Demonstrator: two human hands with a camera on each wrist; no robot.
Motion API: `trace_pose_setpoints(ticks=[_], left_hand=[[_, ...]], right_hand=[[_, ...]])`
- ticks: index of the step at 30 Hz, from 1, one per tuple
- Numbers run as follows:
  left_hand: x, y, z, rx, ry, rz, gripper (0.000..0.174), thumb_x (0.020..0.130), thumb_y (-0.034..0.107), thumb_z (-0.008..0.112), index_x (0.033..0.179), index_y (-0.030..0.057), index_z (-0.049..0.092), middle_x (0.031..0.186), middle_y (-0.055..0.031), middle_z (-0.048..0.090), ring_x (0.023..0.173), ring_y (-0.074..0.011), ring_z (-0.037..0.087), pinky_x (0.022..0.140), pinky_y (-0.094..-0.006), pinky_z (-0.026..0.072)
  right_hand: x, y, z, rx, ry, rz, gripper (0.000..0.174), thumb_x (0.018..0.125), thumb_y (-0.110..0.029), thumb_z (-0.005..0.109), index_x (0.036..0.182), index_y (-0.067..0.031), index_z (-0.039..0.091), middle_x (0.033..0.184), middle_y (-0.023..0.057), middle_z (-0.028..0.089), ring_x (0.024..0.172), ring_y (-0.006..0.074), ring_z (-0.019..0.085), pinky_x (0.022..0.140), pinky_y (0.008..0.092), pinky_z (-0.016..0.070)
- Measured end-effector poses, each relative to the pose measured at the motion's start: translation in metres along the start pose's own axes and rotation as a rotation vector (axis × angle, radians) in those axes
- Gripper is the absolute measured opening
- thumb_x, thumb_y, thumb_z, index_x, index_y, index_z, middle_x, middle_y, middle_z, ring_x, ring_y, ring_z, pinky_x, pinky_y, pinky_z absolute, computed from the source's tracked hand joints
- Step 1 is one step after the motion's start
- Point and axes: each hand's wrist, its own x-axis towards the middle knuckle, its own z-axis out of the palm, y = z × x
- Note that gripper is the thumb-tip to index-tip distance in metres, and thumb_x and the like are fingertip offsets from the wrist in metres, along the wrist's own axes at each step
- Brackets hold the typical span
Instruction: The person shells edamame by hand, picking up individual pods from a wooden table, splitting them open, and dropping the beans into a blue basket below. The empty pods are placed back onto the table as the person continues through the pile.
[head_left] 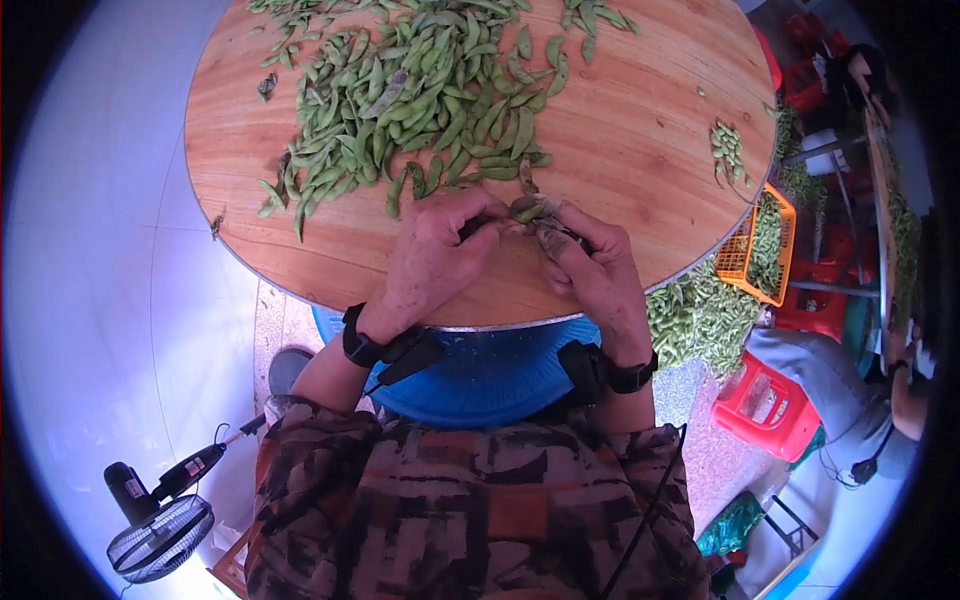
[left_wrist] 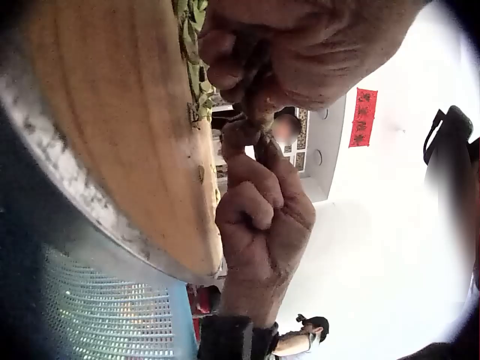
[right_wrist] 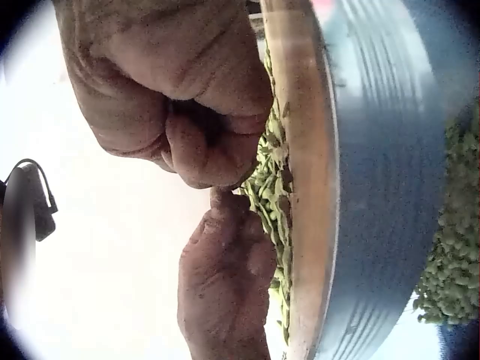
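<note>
Both hands meet close over the near part of a round wooden table [head_left: 640, 140]. Between their fingertips is a green soybean pod [head_left: 531, 212], partly covered by the fingers. My left hand [head_left: 440, 248] pinches at it from the left, its fingers curled. On the other side, the right hand [head_left: 603, 268] holds it between thumb and curled fingers; the fingertips look darkened. In the left wrist view, thumb and finger of the right hand [left_wrist: 262, 202] come right up to the left fingertips. Just beyond the hands lies a large heap of soybean pods [head_left: 400, 120].
A blue plastic basket [head_left: 480, 375] sits below the table's near edge. Shelled beans [head_left: 727, 150] form a small pile at the table's right. An orange crate [head_left: 738, 250], scattered pods [head_left: 700, 315] and a red stool [head_left: 765, 410] stand to the right; a fan [head_left: 160, 535] stands lower left.
</note>
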Motion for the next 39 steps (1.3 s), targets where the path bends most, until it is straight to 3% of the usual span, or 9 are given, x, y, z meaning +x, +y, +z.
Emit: trace_pose_setpoints(ticks=[3, 5, 8, 12, 17, 23, 33, 36, 39], left_hand=[[0.001, -0.005, -0.007, 0.006, -0.085, 0.003, 0.006, 0.085, 0.005, 0.067, 0.088, 0.0007, 0.067, 0.072, -0.0004, 0.063, 0.066, -0.0074, 0.056, 0.057, -0.0218, 0.0437], [0.006, -0.001, -0.018, -0.638, -0.332, -0.426, 0.004, 0.088, 0.008, 0.064, 0.087, 0.004, 0.065, 0.067, -0.0023, 0.061, 0.051, -0.0088, 0.051, 0.046, -0.0226, 0.0386], [0.002, -0.018, -0.017, -1.236, -0.501, -0.579, 0.006, 0.092, 0.013, 0.063, 0.09, 0.0066, 0.064, 0.068, 0.0, 0.06, 0.049, -0.005, 0.048, 0.044, -0.0185, 0.0336], [0.006, -0.016, -0.017, -1.308, -0.473, -0.669, 0.006, 0.091, 0.013, 0.065, 0.091, 0.0078, 0.062, 0.068, -0.0001, 0.06, 0.052, -0.004, 0.049, 0.044, -0.018, 0.0335], [0.001, -0.007, -0.014, -0.4, -0.26, -0.201, 0.012, 0.082, 0.003, 0.066, 0.089, -0.0004, 0.058, 0.072, -0.0085, 0.06, 0.058, -0.0173, 0.057, 0.052, -0.0313, 0.0455], [-0.002, -0.016, -0.019, -0.08, -0.051, 0.063, 0.022, 0.075, -0.005, 0.062, 0.097, -0.0038, 0.062, 0.076, -0.0124, 0.057, 0.066, -0.0261, 0.059, 0.059, -0.0336, 0.0464], [-0.01, -0.003, -0.008, 0.118, 0.028, 0.109, 0.018, 0.08, -0.002, 0.061, 0.098, -0.0033, 0.062, 0.083, -0.0149, 0.057, 0.078, -0.0358, 0.058, 0.064, -0.0372, 0.0486], [-0.01, 0.0, -0.006, 0.107, -0.054, 0.142, 0.01, 0.089, 0.006, 0.058, 0.094, -0.0026, 0.06, 0.078, -0.0099, 0.058, 0.068, -0.0271, 0.058, 0.059, -0.0335, 0.0464], [-0.013, 0.0, -0.003, -0.176, -0.25, -0.187, 0.019, 0.095, 0.016, 0.054, 0.09, -0.001, 0.061, 0.067, -0.0073, 0.054, 0.058, -0.0203, 0.056, 0.053, -0.032, 0.046]], right_hand=[[0.0, -0.001, -0.003, 0.038, -0.033, 0.013, 0.027, 0.096, -0.004, 0.05, 0.12, 0.0009, 0.06, 0.068, -0.0056, 0.045, 0.053, 0.0024, 0.036, 0.046, 0.0193, 0.0288], [0.0, -0.002, -0.006, 0.076, -0.051, 0.042, 0.027, 0.096, -0.004, 0.05, 0.12, 0.0018, 0.06, 0.067, -0.0054, 0.045, 0.053, 0.0026, 0.036, 0.046, 0.0191, 0.0275], [0.002, -0.002, -0.008, 0.356, -0.152, 0.168, 0.027, 0.095, -0.003, 0.05, 0.12, 0.0032, 0.059, 0.066, -0.005, 0.045, 0.052, 0.0028, 0.034, 0.045, 0.0189, 0.0242], [0.008, 0.001, 0.002, 0.358, -0.046, 0.181, 0.028, 0.095, -0.002, 0.05, 0.12, 0.0043, 0.058, 0.063, -0.0047, 0.045, 0.049, 0.0027, 0.032, 0.044, 0.0188, 0.0223], [0.009, 0.009, 0.009, 0.187, 0.077, 0.116, 0.029, 0.095, -0.002, 0.049, 0.121, 0.0039, 0.058, 0.068, -0.0028, 0.051, 0.05, 0.0025, 0.034, 0.044, 0.0188, 0.0246], [0.013, 0.006, 0.028, 0.078, 0.135, 0.123, 0.029, 0.094, 0.0, 0.05, 0.121, 0.0013, 0.06, 0.075, -0.0017, 0.055, 0.053, 0.0022, 0.04, 0.046, 0.0182, 0.0294], [0.005, 0.018, 0.027, -0.245, 0.17, -0.077, 0.021, 0.092, 0.002, 0.051, 0.109, 0.0015, 0.063, 0.078, -0.0027, 0.049, 0.058, 0.0029, 0.045, 0.05, 0.0201, 0.0357], [-0.002, 0.015, 0.024, -0.207, 0.168, -0.072, 0.016, 0.092, 0.0, 0.051, 0.103, 0.0011, 0.063, 0.075, -0.0034, 0.048, 0.058, 0.0026, 0.044, 0.049, 0.0194, 0.0355], [-0.012, 0.015, 0.013, -0.118, 0.141, -0.027, 0.012, 0.093, -0.003, 0.052, 0.098, -0.0003, 0.063, 0.07, -0.0046, 0.047, 0.056, 0.002, 0.043, 0.049, 0.019, 0.0349]])
